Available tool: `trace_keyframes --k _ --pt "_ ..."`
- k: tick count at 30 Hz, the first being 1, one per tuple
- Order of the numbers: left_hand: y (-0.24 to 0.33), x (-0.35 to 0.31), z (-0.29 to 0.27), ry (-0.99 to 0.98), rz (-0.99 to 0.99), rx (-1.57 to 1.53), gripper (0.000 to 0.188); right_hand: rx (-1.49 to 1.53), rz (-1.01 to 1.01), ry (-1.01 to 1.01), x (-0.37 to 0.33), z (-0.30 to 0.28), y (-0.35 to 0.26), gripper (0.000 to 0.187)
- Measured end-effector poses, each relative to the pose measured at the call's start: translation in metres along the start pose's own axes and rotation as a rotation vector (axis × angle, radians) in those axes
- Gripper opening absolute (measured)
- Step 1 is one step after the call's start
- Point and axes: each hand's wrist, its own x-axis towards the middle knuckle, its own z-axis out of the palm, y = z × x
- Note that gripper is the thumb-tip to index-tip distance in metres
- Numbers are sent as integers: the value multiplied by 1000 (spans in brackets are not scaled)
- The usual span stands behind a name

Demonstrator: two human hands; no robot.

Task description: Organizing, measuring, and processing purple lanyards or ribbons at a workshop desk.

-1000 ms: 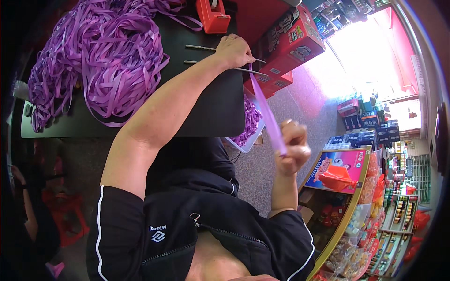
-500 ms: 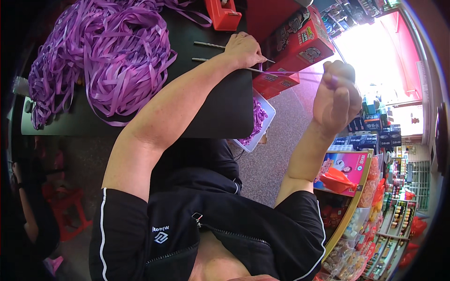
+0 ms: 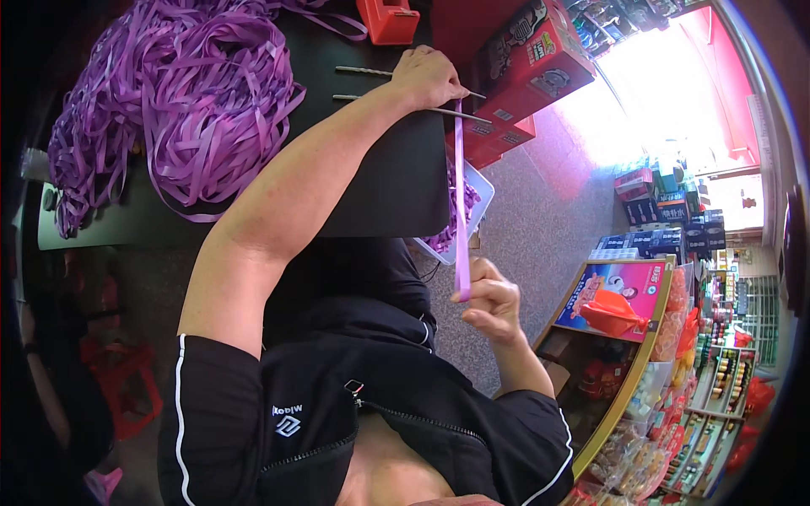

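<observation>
A strip of purple ribbon runs taut between my two hands, beyond the table's right edge. My left hand is closed at the ribbon's far end, its fingertips pinched beside the tip of a thin metal rod that passes under the hand. Parallel to it, nearer me, a second metal rod sticks out past the edge beneath my wrist. Close to my body, my right hand grips the ribbon's near end between curled fingers. A large tangled heap of purple ribbon covers the table's left part.
On the dark table, a red tape dispenser stands at the back. Red boxes are just right of my left hand. Below the table's corner sits a white bin with purple ribbon pieces. A stocked display shelf stands at right.
My right hand has swung from the far right down toward my body, bringing the ribbon with it. The ribbon now points toward me instead of rightward. My left hand stays near the rods.
</observation>
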Motion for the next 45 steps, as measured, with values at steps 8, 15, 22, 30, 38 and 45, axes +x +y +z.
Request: trace_keyframes --k 8,15,22,30,38,45 --pt "-2 -1 -1 -10 11 30 35 105 101 266 -53 20 55 15" --pt "2 0 0 -14 15 35 35 -61 -80 248 -45 18 50 14" --pt "1 0 -2 -14 18 42 34 -387 -405 171 9 -5 -4 15" --pt "4 0 -2 -16 25 18 32 -424 -798 279 124 -68 -52 20" --pt "-2 5 7 39 58 20 26 -41 -421 150 317 -127 -62 51" --pt "-2 -6 -2 23 28 -9 23 240 76 104 404 -165 49 64"
